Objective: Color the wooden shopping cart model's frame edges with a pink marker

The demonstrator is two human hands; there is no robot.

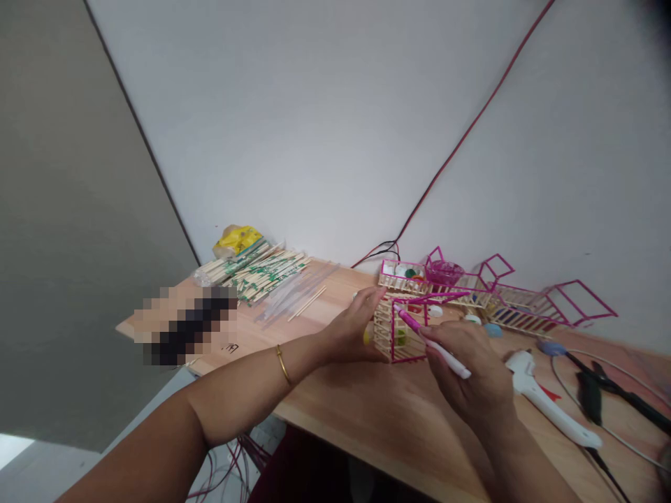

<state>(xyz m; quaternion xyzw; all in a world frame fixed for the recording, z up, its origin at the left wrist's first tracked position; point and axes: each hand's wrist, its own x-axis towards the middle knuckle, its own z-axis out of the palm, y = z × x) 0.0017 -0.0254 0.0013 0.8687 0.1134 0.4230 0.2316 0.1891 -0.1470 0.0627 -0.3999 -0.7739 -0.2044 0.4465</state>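
Observation:
My left hand [352,328] grips the left side of a small cage-like box of wooden sticks [399,330] that stands on the wooden table [367,409]. Its fingers are curled round the box's near corner. My right hand [469,370] is closed on a pink and white marker [433,344], whose pink tip touches the box's upper edge. Some of the box's edges are coloured pink. A gold bangle sits on my left wrist.
Behind the box stands a longer stick structure with pink frames [498,297]. A white glue gun [548,405] and black cables [608,395] lie at the right. Wrapped chopsticks [259,274] and a yellow packet [238,241] lie at the back left. A red wire runs up the wall.

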